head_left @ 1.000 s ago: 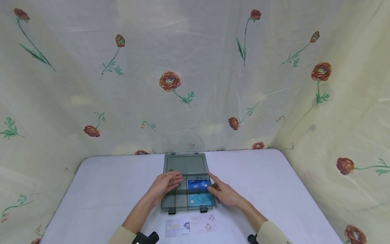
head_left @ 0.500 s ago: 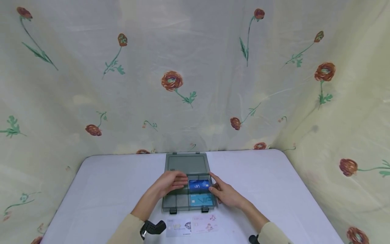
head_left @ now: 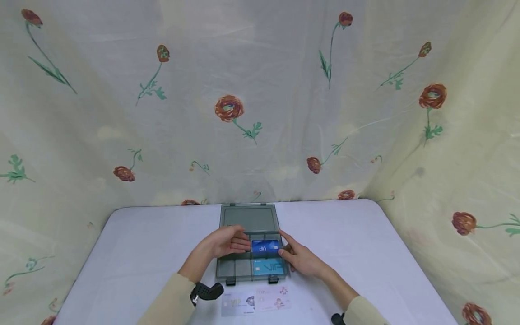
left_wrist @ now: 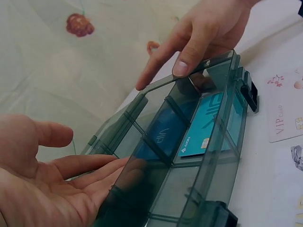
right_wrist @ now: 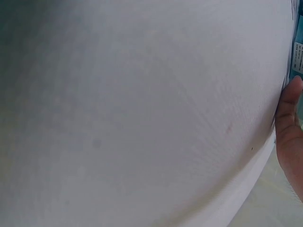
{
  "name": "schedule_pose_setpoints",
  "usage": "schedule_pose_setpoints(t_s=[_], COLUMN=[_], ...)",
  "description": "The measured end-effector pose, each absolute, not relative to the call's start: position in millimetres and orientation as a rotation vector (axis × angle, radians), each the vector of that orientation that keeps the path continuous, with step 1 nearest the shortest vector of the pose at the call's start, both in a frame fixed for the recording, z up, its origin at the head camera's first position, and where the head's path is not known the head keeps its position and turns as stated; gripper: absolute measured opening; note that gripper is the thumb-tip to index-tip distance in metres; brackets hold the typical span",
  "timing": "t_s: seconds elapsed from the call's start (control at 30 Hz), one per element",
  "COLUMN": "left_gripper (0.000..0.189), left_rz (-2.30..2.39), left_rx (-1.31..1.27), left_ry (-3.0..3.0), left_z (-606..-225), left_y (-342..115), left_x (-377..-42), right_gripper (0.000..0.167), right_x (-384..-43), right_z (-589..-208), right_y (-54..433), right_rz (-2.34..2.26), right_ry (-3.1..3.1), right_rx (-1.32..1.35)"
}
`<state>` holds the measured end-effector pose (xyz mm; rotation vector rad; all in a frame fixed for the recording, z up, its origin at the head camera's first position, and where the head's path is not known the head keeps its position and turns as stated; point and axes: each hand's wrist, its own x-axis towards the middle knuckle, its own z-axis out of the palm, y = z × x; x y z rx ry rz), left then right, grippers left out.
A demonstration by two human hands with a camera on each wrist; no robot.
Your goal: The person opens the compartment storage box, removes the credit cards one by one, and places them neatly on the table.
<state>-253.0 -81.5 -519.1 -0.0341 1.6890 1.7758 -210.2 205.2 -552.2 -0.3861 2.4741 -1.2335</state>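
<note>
A grey-green see-through divided storage box (head_left: pixel 243 268) lies on the table, its lid (head_left: pixel 249 218) laid back. Inside, on the right, a dark blue VIP card (head_left: pixel 260 246) fills the far compartment and a teal VIP card (head_left: pixel 267 267) the near one. My left hand (head_left: pixel 227 241), fingers stretched, reaches into the far left part of the box with its fingertips beside the blue card. In the left wrist view the left hand (left_wrist: pixel 61 179) is palm up and holds nothing visible. My right hand (head_left: pixel 304 260) grips the box's right edge, thumb on the rim.
Two pale VIP cards, a grey one (head_left: pixel 238 304) and a pink one (head_left: pixel 273 299), lie on the white table (head_left: pixel 345 234) in front of the box's latches. Behind the table hangs a flowered curtain (head_left: pixel 276 135).
The left hand has shifted a little to the right, towards the blue card, and its palm has turned more upward. The right hand keeps its place on the box's edge.
</note>
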Motion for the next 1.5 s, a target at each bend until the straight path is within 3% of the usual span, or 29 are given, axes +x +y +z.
schedule_pose_setpoints(t_s=[1.5], left_gripper=[0.058], left_rz=[1.745], left_rx=[-0.194], left_ry=[1.723], left_z=[-517.6], left_y=[-69.1], left_x=[-253.2], right_gripper=[0.064], right_x=[-210.2], right_z=[-551.9], right_y=[204.1], right_rz=[-1.241], right_ry=[2.465], right_rx=[-0.374])
